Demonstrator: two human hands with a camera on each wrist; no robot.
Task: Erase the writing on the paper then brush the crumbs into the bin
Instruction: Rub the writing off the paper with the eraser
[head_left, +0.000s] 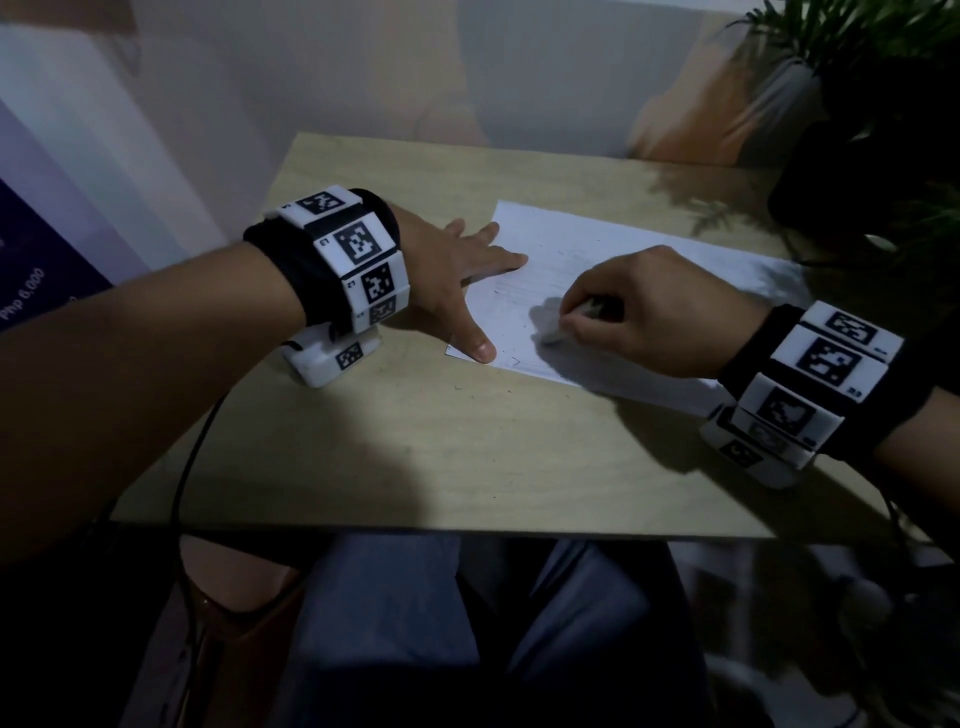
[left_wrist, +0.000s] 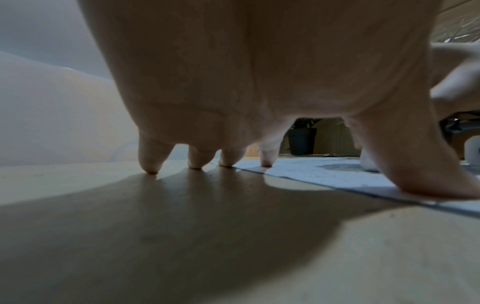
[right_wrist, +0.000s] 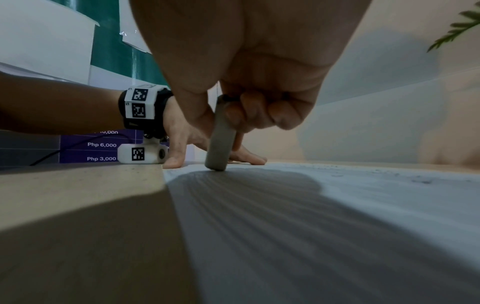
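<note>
A white lined paper (head_left: 649, 270) (left_wrist: 324, 174) (right_wrist: 337, 205) lies on the wooden table (head_left: 415, 441), with faint pencil marks near its left part. My left hand (head_left: 467, 275) (left_wrist: 259, 82) (right_wrist: 187, 142) is spread flat, thumb and index finger pressing the paper's left edge. My right hand (head_left: 639, 312) (right_wrist: 246, 72) pinches a grey-white eraser (head_left: 553, 335) (right_wrist: 221, 139), held upright with its lower end on the paper. Small dark eraser crumbs (head_left: 511, 361) (right_wrist: 420, 181) are scattered on the paper and on the table beside it. No bin is in view.
A dark potted plant (head_left: 872, 130) (left_wrist: 301, 139) stands at the table's far right corner. A wall runs behind the table. A purple poster (head_left: 31, 260) (right_wrist: 101, 146) hangs to the left. My knees (head_left: 467, 623) are below the table's near edge.
</note>
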